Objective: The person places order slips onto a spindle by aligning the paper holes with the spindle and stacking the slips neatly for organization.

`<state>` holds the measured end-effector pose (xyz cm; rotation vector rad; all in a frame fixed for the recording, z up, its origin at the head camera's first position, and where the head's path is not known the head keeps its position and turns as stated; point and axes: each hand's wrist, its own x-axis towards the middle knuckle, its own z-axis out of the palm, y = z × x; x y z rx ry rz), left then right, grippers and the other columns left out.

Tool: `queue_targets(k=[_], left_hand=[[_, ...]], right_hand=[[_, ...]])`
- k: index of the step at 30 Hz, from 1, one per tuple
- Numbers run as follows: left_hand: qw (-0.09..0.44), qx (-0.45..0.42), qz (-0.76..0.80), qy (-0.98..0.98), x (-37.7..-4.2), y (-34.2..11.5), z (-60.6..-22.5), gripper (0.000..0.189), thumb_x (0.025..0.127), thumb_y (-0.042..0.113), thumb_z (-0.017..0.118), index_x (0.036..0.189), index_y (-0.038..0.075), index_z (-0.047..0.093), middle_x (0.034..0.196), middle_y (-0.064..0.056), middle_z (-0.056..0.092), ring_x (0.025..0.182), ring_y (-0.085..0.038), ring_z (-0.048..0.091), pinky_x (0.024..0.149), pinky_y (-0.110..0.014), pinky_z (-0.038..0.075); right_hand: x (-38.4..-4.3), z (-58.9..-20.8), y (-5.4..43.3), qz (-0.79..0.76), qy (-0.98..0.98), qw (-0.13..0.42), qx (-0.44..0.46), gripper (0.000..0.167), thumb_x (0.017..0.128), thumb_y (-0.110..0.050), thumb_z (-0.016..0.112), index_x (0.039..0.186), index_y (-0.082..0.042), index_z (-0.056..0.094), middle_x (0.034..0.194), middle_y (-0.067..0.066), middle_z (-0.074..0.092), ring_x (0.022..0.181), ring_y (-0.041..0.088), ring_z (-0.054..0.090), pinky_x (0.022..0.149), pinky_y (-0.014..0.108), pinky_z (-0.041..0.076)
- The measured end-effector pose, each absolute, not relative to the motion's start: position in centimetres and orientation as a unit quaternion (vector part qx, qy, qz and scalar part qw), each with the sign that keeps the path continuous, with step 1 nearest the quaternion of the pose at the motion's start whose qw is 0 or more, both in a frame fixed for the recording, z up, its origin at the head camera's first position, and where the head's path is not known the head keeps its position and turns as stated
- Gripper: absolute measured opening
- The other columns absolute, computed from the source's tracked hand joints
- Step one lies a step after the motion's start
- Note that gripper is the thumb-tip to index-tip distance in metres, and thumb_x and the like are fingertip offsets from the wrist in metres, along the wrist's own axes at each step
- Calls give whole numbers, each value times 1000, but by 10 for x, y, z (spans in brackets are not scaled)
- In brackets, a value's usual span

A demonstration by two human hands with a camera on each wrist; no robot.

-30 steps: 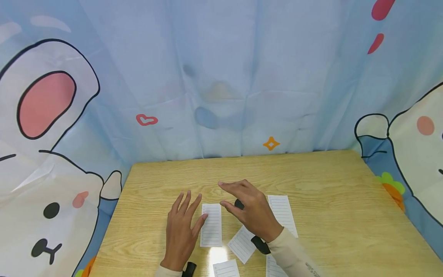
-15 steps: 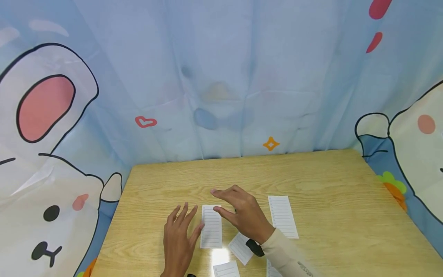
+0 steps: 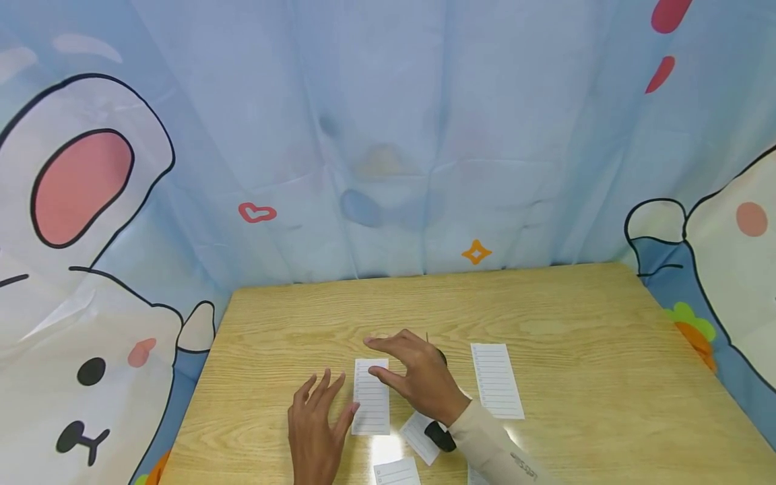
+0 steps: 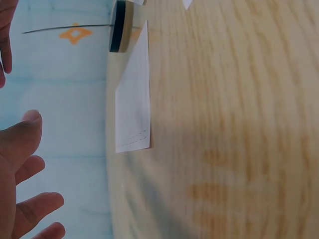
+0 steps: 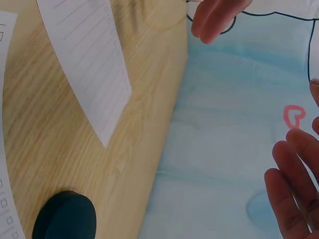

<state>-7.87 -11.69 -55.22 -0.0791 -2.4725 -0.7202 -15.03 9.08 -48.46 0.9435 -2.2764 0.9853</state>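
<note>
My left hand [image 3: 318,431] hovers over the table with fingers spread and holds nothing; its thumb is near the left edge of a ruled white checklist slip [image 3: 371,401]. My right hand [image 3: 421,377] is raised over the same slip's right side, thumb and fingers apart with nothing between them. Behind the right hand stands a paper spike [image 3: 442,356], mostly hidden in the head view. The left wrist view shows its dark round base [image 4: 118,27] and thin upright rod. Under the right wrist lies a tilted slip [image 3: 417,436], partly covered.
Another lined slip [image 3: 497,380] lies to the right of the right hand. Nearer the front are a slip [image 3: 397,471] cut by the frame and one [image 3: 475,477] partly under the right sleeve. A cartoon-printed blue curtain [image 3: 388,135] hangs behind the wooden table [image 3: 576,323].
Both hands have drawn closer to the front of the table, and the right has also shifted left over the middle slip. The slips lie where they were.
</note>
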Motion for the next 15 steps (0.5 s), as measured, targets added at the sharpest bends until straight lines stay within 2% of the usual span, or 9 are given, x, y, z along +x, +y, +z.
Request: queue_targets(k=[4,15], left_hand=[[276,-22,-270,-922,-77,-118,-556,50,78,28,94,122,14,79,133,-15,75,126,-41,63,95,-59,51],[272,-1,-280,-921,-75,-119,-565,46,76,27,96,117,14,80,128,-13,77,121,-39,64,93,-57,50]], right_hand=[[-150,-488,87,370,-835,220,343,48,87,-23,90,132,-17,75,121,-3,79,105,11,72,85,32,62],[-157,-500,81,378,-848,183,325,45,89,-22,88,132,-16,75,121,-4,79,103,11,72,84,33,62]])
